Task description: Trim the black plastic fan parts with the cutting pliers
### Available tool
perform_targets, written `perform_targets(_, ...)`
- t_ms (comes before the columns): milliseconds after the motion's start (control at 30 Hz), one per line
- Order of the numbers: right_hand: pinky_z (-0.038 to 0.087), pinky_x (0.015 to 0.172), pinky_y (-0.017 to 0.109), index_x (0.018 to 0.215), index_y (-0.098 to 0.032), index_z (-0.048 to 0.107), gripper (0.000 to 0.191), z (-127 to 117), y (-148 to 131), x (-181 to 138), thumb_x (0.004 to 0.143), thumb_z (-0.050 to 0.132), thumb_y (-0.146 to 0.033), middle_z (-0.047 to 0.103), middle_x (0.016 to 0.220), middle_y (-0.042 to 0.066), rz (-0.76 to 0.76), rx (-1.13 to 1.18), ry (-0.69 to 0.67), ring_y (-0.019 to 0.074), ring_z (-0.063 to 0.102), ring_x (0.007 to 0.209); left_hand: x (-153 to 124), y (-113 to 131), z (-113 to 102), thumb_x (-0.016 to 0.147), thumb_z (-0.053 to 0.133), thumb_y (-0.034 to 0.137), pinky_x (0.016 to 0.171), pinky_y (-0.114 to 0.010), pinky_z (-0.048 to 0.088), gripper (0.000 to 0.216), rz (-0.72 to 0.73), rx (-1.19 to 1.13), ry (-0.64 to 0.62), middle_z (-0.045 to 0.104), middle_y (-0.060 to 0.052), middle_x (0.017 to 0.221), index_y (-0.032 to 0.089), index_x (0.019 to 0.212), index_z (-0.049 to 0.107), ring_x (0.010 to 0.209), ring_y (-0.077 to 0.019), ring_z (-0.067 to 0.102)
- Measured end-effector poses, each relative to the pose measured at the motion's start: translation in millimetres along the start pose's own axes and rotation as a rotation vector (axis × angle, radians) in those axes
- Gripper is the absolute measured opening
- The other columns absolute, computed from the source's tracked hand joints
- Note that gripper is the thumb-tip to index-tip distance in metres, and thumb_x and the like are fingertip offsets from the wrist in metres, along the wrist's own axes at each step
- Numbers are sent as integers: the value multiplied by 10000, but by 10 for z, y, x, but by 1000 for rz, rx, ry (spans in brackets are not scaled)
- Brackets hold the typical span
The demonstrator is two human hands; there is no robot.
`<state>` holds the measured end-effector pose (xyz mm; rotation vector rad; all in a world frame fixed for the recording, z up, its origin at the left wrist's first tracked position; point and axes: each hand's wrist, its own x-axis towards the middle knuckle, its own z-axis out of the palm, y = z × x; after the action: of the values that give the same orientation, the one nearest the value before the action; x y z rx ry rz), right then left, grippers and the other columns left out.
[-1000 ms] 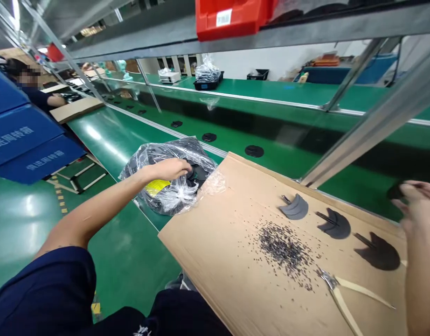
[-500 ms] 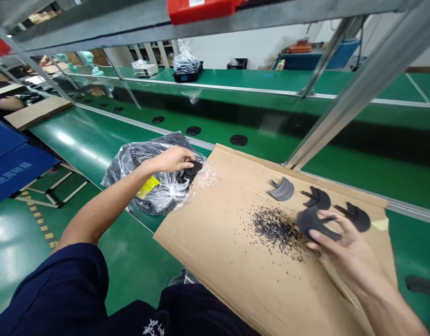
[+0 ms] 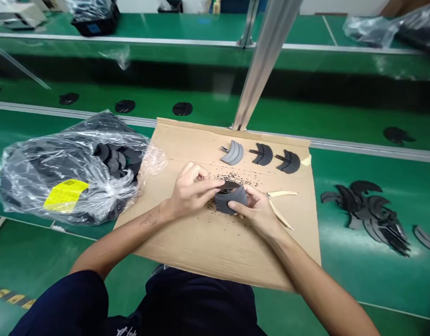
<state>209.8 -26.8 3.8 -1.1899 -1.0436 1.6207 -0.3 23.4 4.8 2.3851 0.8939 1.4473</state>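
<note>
Over the cardboard sheet (image 3: pixel 173 242), my right hand (image 3: pixel 259 210) grips a curved black plastic part (image 3: pixel 229 203), thumb across its near face. My left hand (image 3: pixel 192 189) pinches a thin dark flat piece (image 3: pixel 232 185) against the top of that part; my fingers partly hide where they meet. Small black bits (image 3: pixel 238 177) lie scattered on the cardboard behind and under my hands. Beside my right hand rests a hand tool with cream handles (image 3: pixel 283 193), its head hidden. Farther back stand a grey curved part (image 3: pixel 232 153) and two black ones, each with a dark stem.
A clear plastic bag (image 3: pixel 29 163) of dark pieces, with a yellow label (image 3: pixel 66 195), lies to the left. On the green bench at right is a pile of black curved parts (image 3: pixel 371 212). A metal post (image 3: pixel 260 70) rises behind the cardboard. Black discs (image 3: pixel 182 108) lie beyond the rail.
My left hand has come from the bag to the curved part, bringing a thin dark piece. My right hand has moved left with its part. The view has swung right.
</note>
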Motion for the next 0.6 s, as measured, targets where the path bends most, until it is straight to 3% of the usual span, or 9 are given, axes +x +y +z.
perform_targets(100, 470, 474, 213, 939, -203, 638, 489, -17, -3, -29, 663, 917, -496, 614, 749, -45, 14, 50, 29, 94, 553, 567, -144, 11, 92, 935, 681, 261, 862, -366, 571, 205, 106, 29, -117, 688, -72, 1080, 242, 1137, 713, 1000, -182, 649)
perform_targets(200, 488, 482, 228, 886, -222, 619, 488, -43, -16, -36, 646, 924, -518, 590, 738, -52, 7, 67, 60, 101, 557, 554, -220, 28, 148, 935, 685, 350, 952, -419, 598, 315, 86, -95, -231, 634, -136, 1289, 209, 1215, 651, 1191, -234, 636)
perform_targets(333, 519, 511, 243, 872, -233, 640, 477, -57, -1, -43, 644, 915, -548, 570, 778, -33, -7, 3, 68, 116, 542, 605, -214, 72, 155, 935, 685, 289, 938, -386, 612, 272, -85, -209, -232, 640, -132, 1251, 201, 1190, 646, 1174, -224, 647)
perform_targets(433, 529, 531, 246, 887, -234, 654, 478, -46, 36, -54, 658, 896, -577, 571, 783, -19, -3, -42, 75, 129, 535, 642, -188, 77, 135, 909, 720, 274, 946, -379, 598, 364, -219, -233, -224, 659, -109, 1186, 210, 1254, 623, 1139, -218, 644)
perform_targets(600, 522, 522, 246, 885, -231, 664, 436, -16, 90, -59, 685, 889, -546, 593, 747, -29, 20, -29, 53, 120, 551, 596, -199, 55, 123, 911, 723, 295, 795, -292, 588, 321, -317, -280, -242, 682, -74, 1051, 206, 1210, 647, 968, -173, 657)
